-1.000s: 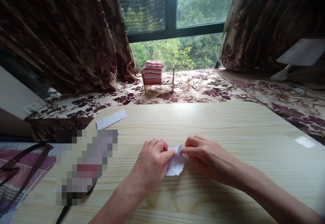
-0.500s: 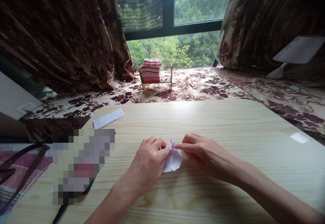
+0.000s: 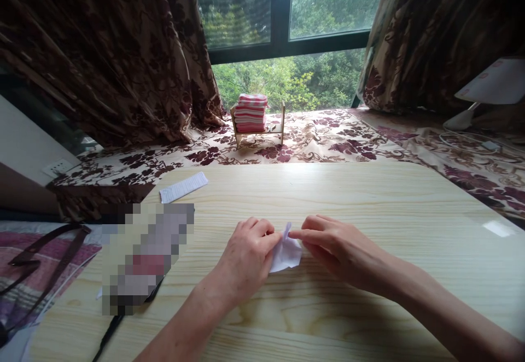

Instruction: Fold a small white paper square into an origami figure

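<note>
A small piece of folded white paper (image 3: pixel 287 254) lies between my hands on the pale wood-grain table (image 3: pixel 353 318). My left hand (image 3: pixel 254 244) is closed on its left side, the thumb pressing near the top. From the right, my right hand (image 3: pixel 328 241) touches the paper's upper part with its index finger. A narrow flap stands up between the two sets of fingertips. The other fingers of my right hand are curled, and the paper's left edge is hidden under my left hand.
A folded strip of lined paper (image 3: pixel 184 187) lies at the table's far left. Nearer stands a blurred-out object (image 3: pixel 147 263) with a black strap. Beyond the table, a small wooden rack (image 3: pixel 283 124) holds folded pink-striped cloths (image 3: pixel 251 113); a white lamp (image 3: pixel 492 83) stands at right.
The whole view has shifted, so everything appears slightly further right. The paper's flap stands a little more upright and narrower between my fingertips. Both hands keep nearly the same pose.
</note>
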